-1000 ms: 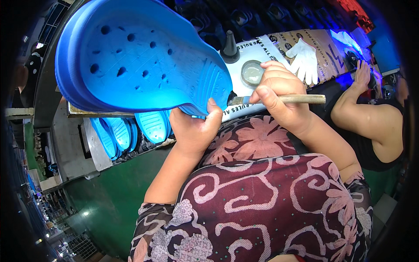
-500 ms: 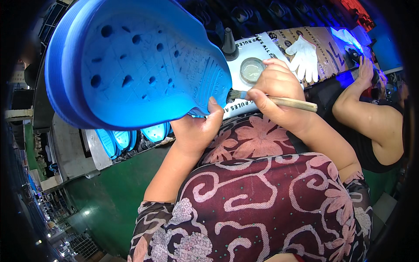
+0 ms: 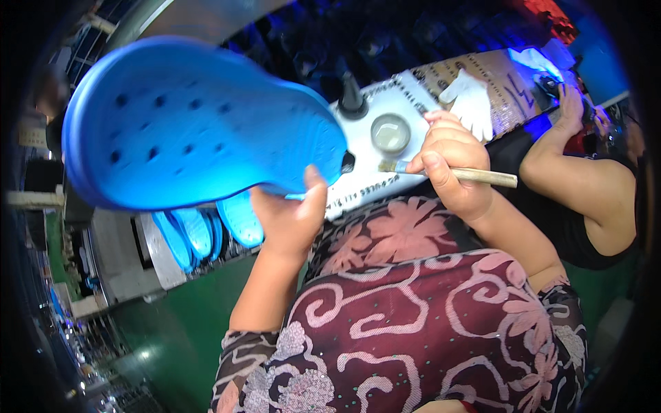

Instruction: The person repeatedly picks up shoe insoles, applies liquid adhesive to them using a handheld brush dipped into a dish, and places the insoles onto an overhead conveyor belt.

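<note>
A blue shoe sole with round holes point(image 3: 206, 124) fills the upper left, its raised rim curving up around it. My left hand point(image 3: 290, 217) grips its near edge, thumb on top; the fingers underneath are hidden. A small black piece point(image 3: 348, 163) shows at the sole's right tip. In my right hand point(image 3: 454, 162) is a flat paintbrush point(image 3: 482, 177), its bristles pointing left, apart from the sole. Just beyond that hand, a round glass dish point(image 3: 390, 133) of cloudy pale liquid stands on a white printed sheet point(image 3: 365, 187).
A black cone-shaped bottle point(image 3: 352, 96) stands behind the dish. To the right lies a white glove point(image 3: 470, 103) on brown printed cardboard point(image 3: 509, 89). Several blue soles point(image 3: 196, 234) lie below the held one. Another person's arm point(image 3: 578, 165) reaches in at the right.
The brush has come away from the sole's right tip and moved right with my right hand. The sole has shifted slightly left and tilted flatter. The black piece at its tip now shows.
</note>
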`<state>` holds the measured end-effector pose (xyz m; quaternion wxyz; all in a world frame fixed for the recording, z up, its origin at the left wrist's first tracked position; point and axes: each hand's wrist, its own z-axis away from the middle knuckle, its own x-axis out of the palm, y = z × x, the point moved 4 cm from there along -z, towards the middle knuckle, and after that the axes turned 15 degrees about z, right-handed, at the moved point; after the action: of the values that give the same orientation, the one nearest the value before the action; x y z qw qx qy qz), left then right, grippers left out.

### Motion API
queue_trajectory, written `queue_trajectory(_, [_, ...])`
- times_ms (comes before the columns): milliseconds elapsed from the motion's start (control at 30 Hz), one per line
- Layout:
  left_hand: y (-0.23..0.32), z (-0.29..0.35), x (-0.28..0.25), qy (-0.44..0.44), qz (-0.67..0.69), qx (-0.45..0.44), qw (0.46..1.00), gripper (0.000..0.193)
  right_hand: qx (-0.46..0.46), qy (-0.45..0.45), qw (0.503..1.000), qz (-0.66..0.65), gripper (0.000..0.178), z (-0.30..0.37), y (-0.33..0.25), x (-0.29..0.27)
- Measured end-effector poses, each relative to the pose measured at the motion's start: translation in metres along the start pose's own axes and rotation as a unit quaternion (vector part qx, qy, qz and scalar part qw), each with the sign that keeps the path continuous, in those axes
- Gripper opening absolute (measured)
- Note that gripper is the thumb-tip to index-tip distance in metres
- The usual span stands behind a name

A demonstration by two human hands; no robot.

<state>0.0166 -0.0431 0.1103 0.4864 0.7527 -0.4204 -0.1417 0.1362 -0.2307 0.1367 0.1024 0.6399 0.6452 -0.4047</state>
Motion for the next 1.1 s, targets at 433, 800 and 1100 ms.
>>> queue_trajectory(433, [0.032,-0.087,0.182,-0.424,0.183,-0.340,0.819,0.070,0.278,0.139,0.947,-0.079,0.026,0.080,0.076,-0.051])
queue_trajectory(800, [0.026,-0.165,0.325,-0.232,0.420,-0.294,0.826,0.057,0.361,0.130,0.916,-0.114,0.030,0.100,0.103,-0.060])
queue_trajectory(1100, [-0.050,-0.035,-0.006,-0.162,-0.267,-0.167,0.935,0.035,0.392,0.109,0.885,-0.226,0.032,0.108,0.100,-0.026])
